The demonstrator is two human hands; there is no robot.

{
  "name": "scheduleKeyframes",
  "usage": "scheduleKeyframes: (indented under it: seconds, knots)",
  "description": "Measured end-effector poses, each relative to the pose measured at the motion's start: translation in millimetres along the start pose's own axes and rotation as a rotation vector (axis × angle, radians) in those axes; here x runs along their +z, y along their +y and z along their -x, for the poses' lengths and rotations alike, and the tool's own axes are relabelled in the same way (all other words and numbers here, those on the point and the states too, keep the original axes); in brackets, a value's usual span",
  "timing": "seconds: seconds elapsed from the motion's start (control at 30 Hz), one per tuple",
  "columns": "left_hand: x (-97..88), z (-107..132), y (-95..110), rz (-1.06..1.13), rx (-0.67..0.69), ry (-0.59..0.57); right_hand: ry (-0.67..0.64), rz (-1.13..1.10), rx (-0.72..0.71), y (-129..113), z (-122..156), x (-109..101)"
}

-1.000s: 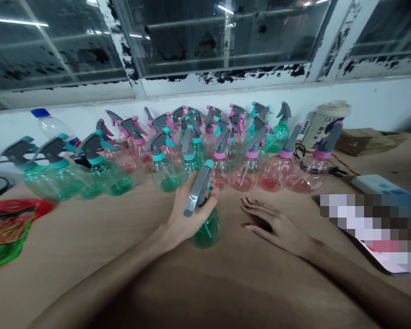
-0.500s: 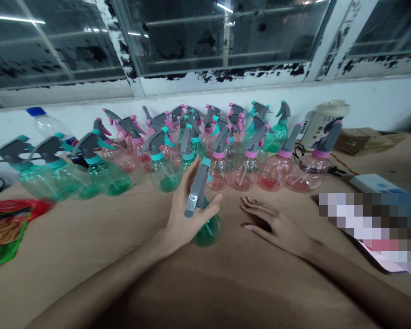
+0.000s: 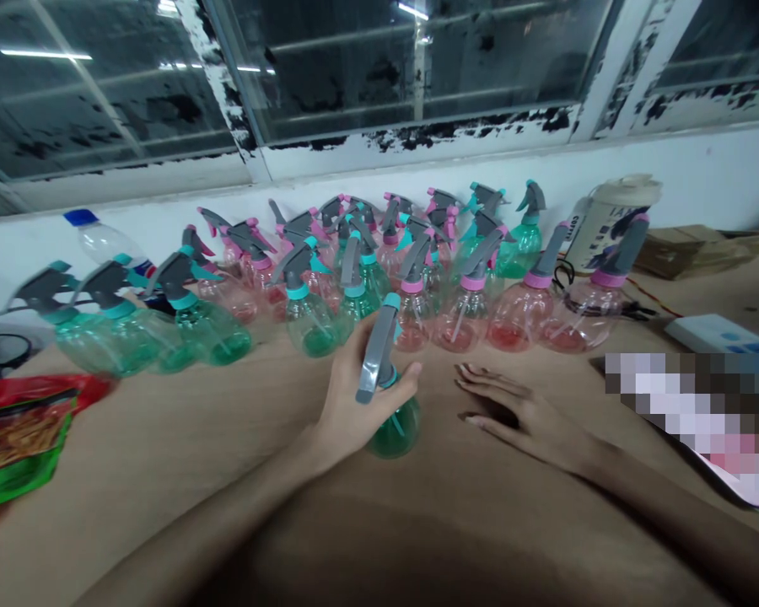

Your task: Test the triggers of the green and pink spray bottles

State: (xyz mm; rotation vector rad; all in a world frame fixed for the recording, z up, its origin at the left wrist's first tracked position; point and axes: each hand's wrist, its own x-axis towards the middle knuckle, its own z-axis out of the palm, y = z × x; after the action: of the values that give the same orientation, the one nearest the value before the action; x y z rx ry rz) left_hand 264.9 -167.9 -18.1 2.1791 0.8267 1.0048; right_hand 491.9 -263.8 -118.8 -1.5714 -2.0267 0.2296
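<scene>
My left hand (image 3: 354, 396) is wrapped round the neck of a green spray bottle (image 3: 395, 430) with a grey and teal trigger head, standing upright on the table in front of me. Part of the bottle is hidden behind the fingers and thumb. To its right, my right hand (image 3: 528, 417) lies palm down on the wooden table (image 3: 240, 447), fingers stretched out and holding nothing. Behind both hands stand rows of similar spray bottles, among them a green spray bottle (image 3: 313, 324) and a pink spray bottle (image 3: 459, 320) in the front row.
A red and green snack packet (image 3: 25, 438) lies at the left, near a clear bottle with a blue cap (image 3: 98, 240). At the right are a cream tumbler (image 3: 610, 223), a brown cardboard box (image 3: 689, 257), cables, a white box (image 3: 721, 337) and a blurred-out flat item (image 3: 702, 413).
The whole view has shifted slightly, so everything appears a little further right. My left hand keeps its hold on the spray bottle, and my right hand stays flat on the table.
</scene>
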Motion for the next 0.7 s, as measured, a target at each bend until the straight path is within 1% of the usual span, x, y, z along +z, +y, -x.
scheduleKeyframes:
  seconds: [0.1, 0.3, 0.4, 0.47, 0.6, 0.7]
  knots:
    - [0.5, -1.2, 2.7, -0.030, -0.021, -0.018, 0.005, -0.008, 0.007, -1.9, -0.3, -1.0]
    - [-0.4, -3.4, 10.3, -0.070, -0.060, 0.020, 0.020, -0.021, 0.000, -2.5, -0.9, -1.3]
    - [-2.3, -4.3, 8.5, -0.076, -0.030, 0.027, 0.008, -0.013, 0.001, -1.5, -0.6, -0.9]
    - [-3.5, -5.1, 5.8, -0.053, -0.018, 0.012, -0.003, -0.009, 0.001, -1.0, -0.4, -0.7]
    - [-4.6, -5.4, 3.0, -0.035, -0.025, -0.022, 0.010, -0.008, -0.003, 0.0, -0.1, -0.1]
    - [-3.4, -3.8, 3.8, -0.056, -0.032, -0.001, 0.010, -0.014, -0.006, 0.2, -0.2, -0.2]
